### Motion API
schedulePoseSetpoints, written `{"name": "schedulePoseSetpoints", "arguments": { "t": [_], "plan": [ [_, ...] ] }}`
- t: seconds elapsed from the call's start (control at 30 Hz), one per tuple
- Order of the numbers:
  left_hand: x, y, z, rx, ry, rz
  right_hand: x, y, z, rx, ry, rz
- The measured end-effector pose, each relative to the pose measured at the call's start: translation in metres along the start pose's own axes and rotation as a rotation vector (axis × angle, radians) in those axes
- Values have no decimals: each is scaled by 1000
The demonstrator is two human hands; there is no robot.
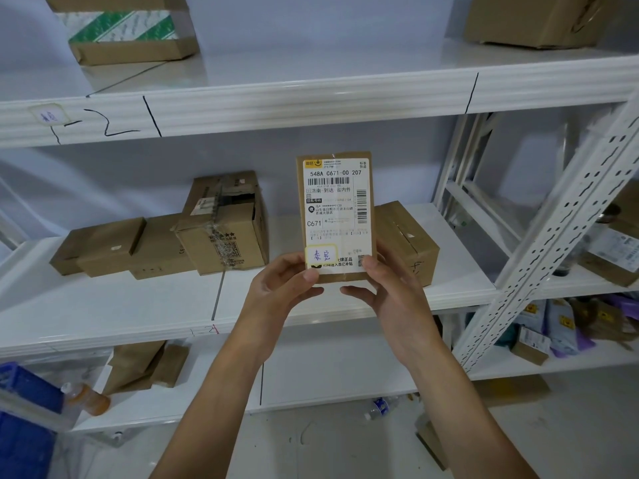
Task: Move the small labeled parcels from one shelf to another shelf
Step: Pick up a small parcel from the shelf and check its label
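Note:
A small flat brown parcel (335,209) with a white shipping label and a yellow-edged sticker is held upright in front of the middle shelf (138,305). My left hand (280,288) grips its lower left corner, thumb on the sticker. My right hand (387,285) grips its lower right corner. Behind it on the middle shelf stand a brown box (408,236) to the right and several brown boxes (221,229) to the left.
The upper shelf (276,105) carries a green-taped box (128,32) at left and another box (539,19) at right. The lower shelf holds brown packets (145,368). A slotted white post (553,229) leans at right, with parcels (567,326) behind. Blue crates (24,416) and bottles sit low left.

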State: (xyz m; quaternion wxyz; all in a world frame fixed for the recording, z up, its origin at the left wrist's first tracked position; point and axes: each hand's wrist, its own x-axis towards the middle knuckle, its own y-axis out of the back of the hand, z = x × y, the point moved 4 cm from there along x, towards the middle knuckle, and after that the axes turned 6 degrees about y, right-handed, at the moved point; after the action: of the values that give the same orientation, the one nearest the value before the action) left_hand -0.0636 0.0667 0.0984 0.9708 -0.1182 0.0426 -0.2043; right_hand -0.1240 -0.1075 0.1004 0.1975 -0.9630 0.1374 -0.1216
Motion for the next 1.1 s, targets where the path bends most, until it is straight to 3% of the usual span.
{"name": "schedulePoseSetpoints", "arguments": {
  "t": [0.43,0.83,1.1],
  "plan": [
    [33,10,-24,74,147,59,31,17,30,-146,-69,18],
    [67,17,-52,173,255,83,60,32,64,-158,-254,38],
    [72,16,-51,193,272,128,69,34,70,-168,-274,32]
  ]
}}
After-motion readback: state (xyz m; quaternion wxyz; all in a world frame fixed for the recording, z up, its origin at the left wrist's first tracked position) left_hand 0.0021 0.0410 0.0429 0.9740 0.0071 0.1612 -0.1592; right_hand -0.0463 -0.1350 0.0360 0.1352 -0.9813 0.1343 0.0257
